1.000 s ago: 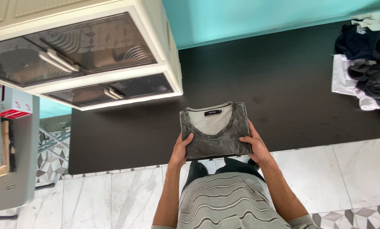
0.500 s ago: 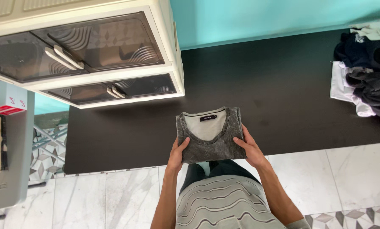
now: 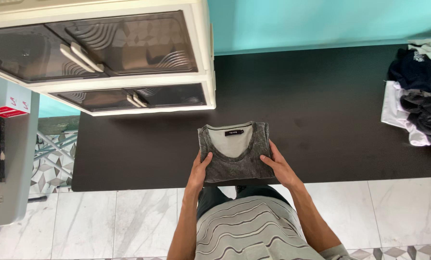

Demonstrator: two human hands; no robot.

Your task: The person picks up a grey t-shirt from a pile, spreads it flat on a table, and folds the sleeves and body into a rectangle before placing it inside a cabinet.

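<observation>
folded grey tee [image 3: 234, 159] gripped by left hand [image 3: 198, 172] + right hand [image 3: 279, 167] | over black bench [image 3: 321, 106] | cabinet [image 3: 105, 53] doors shut, contents hidden

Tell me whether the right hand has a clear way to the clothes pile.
Probably yes: bare table lies between the right hand and the clothes pile, but that hand is holding the folded shirt.

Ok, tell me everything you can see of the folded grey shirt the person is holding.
The folded grey shirt is a mottled, washed-looking charcoal knit, folded into a neat rectangle with its rounded neckline facing up. A lighter grey inner back shows through the neck opening, with a small dark label at the collar. It sits at the near edge of the dark table. The left hand grips its left side and the right hand its right side, thumbs on top.
</observation>
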